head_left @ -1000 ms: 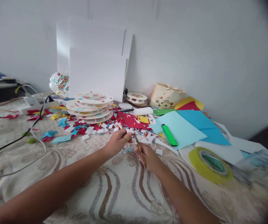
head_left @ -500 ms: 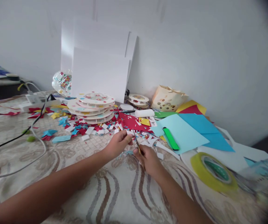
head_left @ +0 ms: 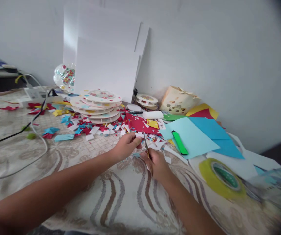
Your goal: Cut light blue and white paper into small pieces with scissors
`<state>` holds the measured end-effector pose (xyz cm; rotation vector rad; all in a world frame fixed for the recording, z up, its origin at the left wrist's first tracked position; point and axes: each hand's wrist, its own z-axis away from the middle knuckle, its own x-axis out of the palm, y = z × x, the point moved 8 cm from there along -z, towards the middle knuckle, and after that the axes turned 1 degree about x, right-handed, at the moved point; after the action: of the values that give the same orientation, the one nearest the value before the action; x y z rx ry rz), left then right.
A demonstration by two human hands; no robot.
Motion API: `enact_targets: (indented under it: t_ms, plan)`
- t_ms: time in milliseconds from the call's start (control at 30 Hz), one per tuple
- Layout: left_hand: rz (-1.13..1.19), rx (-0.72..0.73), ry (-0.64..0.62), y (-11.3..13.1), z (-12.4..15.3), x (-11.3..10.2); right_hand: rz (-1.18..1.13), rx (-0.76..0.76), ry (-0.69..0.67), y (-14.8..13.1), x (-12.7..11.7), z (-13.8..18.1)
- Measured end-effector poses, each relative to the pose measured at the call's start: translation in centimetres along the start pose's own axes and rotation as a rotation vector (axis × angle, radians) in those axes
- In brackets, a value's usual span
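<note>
Between thumb and fingers, my left hand pinches a small piece of white paper, its shape mostly hidden. My right hand is closed around a pair of scissors with gold-brown handles. The blades point up and away, right beside the white piece; whether they touch it I cannot tell. Just beyond the hands lies a red sheet strewn with tiny scraps. White foam-like bits and blue and red paper pieces are scattered to the left.
Decorated white discs are stacked behind the hands. A green cutter rests on light-blue paper. Yellow tape lies to the right. Cables cross the left side. White boards lean against the wall, near a paper bag.
The camera view has shifted slightly. The scissors now stand more upright and clearer beside the white piece. Both hands keep their grip.
</note>
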<state>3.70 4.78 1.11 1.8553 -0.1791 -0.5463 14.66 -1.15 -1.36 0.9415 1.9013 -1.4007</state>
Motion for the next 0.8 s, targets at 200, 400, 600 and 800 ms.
enact_targets:
  t_ms: [200,400,600,800]
  plan:
    - [-0.036,0.004,0.036,0.18,0.01,-0.34,0.028,-0.003,-0.02,-0.09,-0.1,0.03]
    - [-0.055,-0.028,0.016,0.03,0.02,-0.36,0.046,0.001,-0.009,-0.22,-0.13,0.0]
    - [-0.044,-0.024,0.013,0.21,0.03,-0.45,0.067,0.007,-0.003,-0.19,-0.21,0.03]
    - [-0.029,-0.04,0.017,0.12,-0.03,-0.28,0.042,-0.011,-0.002,-0.33,-0.46,0.1]
